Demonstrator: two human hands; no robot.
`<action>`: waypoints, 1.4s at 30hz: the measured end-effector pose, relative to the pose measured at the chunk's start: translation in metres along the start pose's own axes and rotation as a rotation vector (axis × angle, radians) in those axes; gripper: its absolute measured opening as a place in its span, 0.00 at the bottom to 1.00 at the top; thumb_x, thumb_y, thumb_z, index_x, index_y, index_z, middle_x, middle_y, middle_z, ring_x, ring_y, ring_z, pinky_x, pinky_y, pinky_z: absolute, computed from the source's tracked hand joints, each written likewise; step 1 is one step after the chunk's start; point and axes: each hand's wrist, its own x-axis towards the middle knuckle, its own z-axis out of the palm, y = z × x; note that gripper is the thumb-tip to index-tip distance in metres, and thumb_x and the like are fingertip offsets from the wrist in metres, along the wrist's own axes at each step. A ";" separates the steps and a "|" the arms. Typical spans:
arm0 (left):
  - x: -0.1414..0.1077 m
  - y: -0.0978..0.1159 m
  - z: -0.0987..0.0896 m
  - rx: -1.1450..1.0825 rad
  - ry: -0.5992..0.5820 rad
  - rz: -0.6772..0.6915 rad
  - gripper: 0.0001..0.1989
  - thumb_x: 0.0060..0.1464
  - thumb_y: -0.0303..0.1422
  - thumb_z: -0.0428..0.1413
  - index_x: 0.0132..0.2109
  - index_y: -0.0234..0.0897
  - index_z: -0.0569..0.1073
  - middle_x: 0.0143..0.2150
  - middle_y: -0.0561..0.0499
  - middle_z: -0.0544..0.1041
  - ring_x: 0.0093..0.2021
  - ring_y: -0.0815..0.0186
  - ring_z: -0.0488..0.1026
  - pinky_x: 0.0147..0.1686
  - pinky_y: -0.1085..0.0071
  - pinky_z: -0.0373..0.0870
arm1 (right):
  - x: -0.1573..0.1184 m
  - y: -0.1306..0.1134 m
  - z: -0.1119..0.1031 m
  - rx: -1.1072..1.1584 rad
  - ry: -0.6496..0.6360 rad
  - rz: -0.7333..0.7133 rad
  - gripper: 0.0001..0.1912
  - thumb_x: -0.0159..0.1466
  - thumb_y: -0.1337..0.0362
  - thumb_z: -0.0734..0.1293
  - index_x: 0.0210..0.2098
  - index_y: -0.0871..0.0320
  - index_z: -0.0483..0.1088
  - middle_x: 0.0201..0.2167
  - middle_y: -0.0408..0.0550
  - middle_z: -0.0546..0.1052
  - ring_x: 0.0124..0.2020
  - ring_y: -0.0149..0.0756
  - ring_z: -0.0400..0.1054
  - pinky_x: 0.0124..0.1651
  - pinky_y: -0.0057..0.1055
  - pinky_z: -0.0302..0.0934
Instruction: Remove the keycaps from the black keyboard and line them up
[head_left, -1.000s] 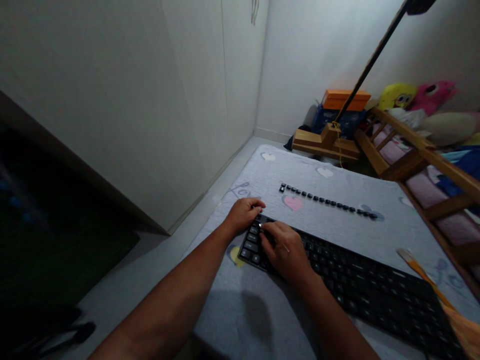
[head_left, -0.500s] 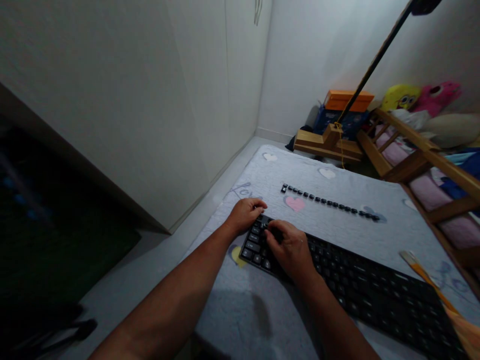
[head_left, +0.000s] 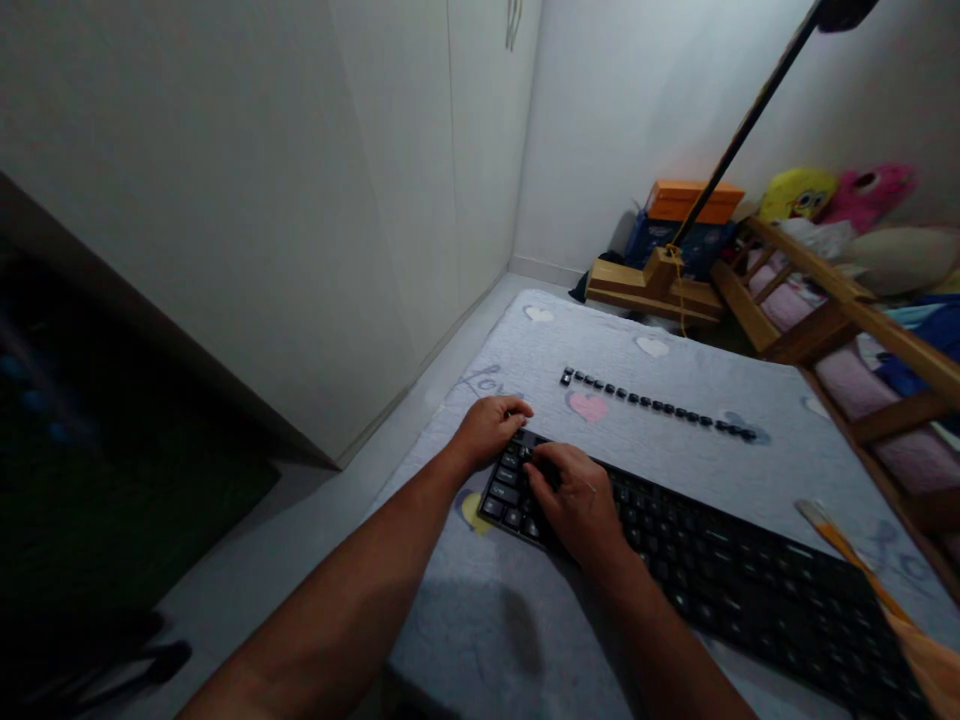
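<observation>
A black keyboard (head_left: 720, 570) lies at a slant on the cloth-covered surface. My left hand (head_left: 487, 432) is closed on its far left corner, thumb and fingers bent around the edge. Over the left-hand keys, my right hand (head_left: 576, 492) has its fingers curled down and pinched together. What lies between those fingertips is hidden by the hand. Beyond the keyboard, several loose black keycaps (head_left: 634, 398) form a long row on the cloth, with a small pair at its left end.
A paintbrush (head_left: 832, 530) with an orange handle lies beside the keyboard on the right. The pale cloth (head_left: 480, 570) has printed hearts. A white cabinet (head_left: 360, 230) stands at left, a wooden bed rail (head_left: 847, 290) at right, and a pole on a wooden base (head_left: 637, 285) behind.
My right hand has shifted very slightly left over the keys, its fingers still curled. My left hand keeps its place on the keyboard corner, and the keycap row looks the same.
</observation>
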 end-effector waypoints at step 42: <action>-0.001 0.002 -0.001 -0.003 -0.016 -0.002 0.12 0.52 0.29 0.52 0.39 0.34 0.79 0.35 0.50 0.80 0.37 0.65 0.75 0.41 0.70 0.70 | 0.007 0.004 -0.004 0.042 -0.115 0.059 0.04 0.60 0.70 0.68 0.35 0.58 0.70 0.34 0.49 0.74 0.38 0.39 0.68 0.43 0.35 0.63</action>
